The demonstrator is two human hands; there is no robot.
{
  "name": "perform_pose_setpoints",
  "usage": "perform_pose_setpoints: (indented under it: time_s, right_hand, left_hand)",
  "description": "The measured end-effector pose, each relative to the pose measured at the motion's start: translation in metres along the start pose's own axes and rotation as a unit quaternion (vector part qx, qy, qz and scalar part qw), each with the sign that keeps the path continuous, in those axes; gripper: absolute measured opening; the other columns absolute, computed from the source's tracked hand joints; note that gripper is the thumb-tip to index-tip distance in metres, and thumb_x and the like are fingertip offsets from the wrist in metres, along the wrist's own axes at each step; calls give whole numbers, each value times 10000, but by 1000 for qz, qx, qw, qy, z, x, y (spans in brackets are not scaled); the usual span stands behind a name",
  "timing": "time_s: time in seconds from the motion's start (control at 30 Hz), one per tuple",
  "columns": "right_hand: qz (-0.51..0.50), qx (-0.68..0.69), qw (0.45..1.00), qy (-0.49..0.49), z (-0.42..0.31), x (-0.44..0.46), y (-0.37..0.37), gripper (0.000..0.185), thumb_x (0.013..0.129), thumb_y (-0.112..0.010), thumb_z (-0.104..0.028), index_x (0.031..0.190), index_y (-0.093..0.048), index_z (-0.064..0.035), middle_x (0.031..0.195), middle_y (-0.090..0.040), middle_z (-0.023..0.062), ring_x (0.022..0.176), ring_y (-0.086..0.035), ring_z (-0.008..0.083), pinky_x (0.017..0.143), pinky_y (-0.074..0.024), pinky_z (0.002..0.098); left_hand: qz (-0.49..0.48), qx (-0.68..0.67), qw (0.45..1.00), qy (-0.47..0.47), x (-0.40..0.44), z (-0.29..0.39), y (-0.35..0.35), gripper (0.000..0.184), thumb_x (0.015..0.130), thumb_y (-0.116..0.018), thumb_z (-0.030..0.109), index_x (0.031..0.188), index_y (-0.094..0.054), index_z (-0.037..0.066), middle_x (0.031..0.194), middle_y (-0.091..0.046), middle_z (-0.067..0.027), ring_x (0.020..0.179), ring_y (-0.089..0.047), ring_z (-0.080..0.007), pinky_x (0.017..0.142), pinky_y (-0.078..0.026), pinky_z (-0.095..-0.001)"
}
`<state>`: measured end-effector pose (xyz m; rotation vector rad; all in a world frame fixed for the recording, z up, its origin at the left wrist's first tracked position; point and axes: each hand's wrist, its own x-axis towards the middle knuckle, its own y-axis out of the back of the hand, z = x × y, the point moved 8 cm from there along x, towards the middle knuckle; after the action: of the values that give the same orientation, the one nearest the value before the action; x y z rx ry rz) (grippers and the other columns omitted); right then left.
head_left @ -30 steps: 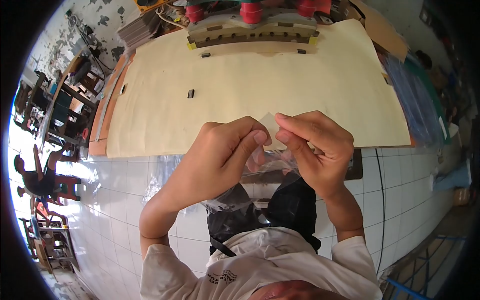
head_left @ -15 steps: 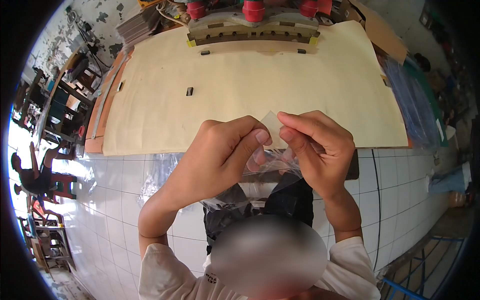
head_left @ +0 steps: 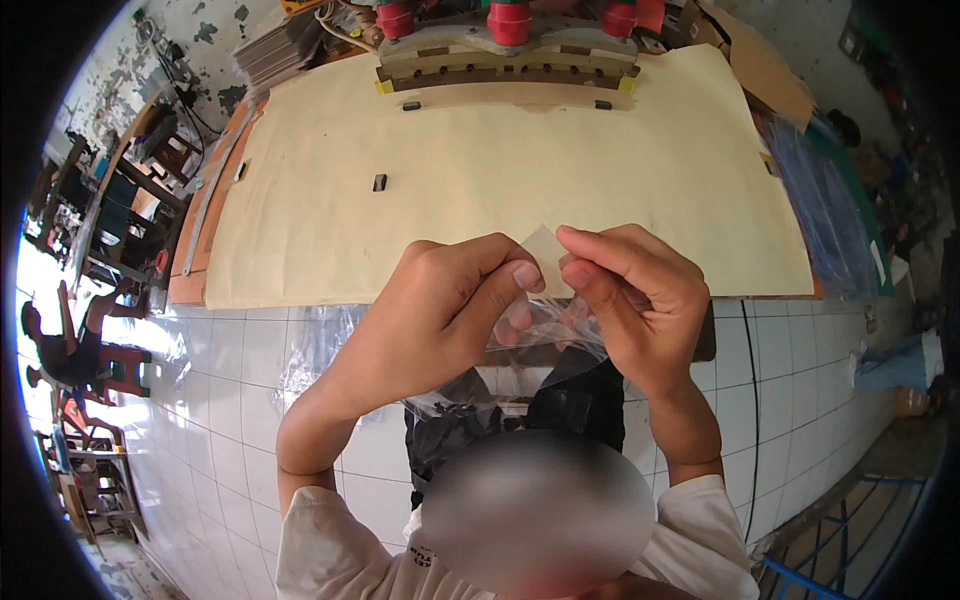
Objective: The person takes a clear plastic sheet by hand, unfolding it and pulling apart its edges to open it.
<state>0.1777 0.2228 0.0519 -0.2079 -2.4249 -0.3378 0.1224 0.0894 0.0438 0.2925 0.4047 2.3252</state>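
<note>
- Step in hand, as judged: fine fingertip work at a corner of clear film (head_left: pixel 542 248), held up in front of the body. Whether it is one layer or more cannot be made out.
- Film location: raised between the two hands, over the near edge of a cream sheet (head_left: pixel 500 190) that covers the table. The corner points away from the person; the looser part hangs below, above the dark trousers (head_left: pixel 575 405).
- Left hand (head_left: pixel 430 305): thumb pressed to the curled forefinger, film pinched between them just beside the corner. Other fingers show faintly through the plastic.
- Right hand (head_left: pixel 645 290): thumb and forefinger bent toward the corner's other side, a small gap between their tips. Whether any finger grips the film cannot be told.
- What a next move calls for, as judged: a steady left pinch, with light, exact contact from the right thumb and forefinger on the thin edge. Such film probably creases and slips easily.
- Surroundings: small black block (head_left: pixel 380 183) on the cream sheet, apart from both hands; machine bar (head_left: pixel 508 75) with red fittings (head_left: pixel 509 24) at the far edge; bluish plastic sheets (head_left: pixel 825 215) off the right side. Another person (head_left: pixel 60 350) sits well apart, at the left.
</note>
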Motion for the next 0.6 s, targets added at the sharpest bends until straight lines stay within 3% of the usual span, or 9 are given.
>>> perform_pose_setpoints:
  time_s: [0.6]
  right_hand:
    - [-7,-33,999,12,-9,0,1,249,863,-641,44,1096,-696,-24,842,-667,101,650,-628,97,500,-502,205]
  left_hand:
    - [-5,-15,1000,-22,-3,4,-3,229,994,-471,80,914,-607,-86,694,-651,-82,639,-620,-111,619,-503,-254]
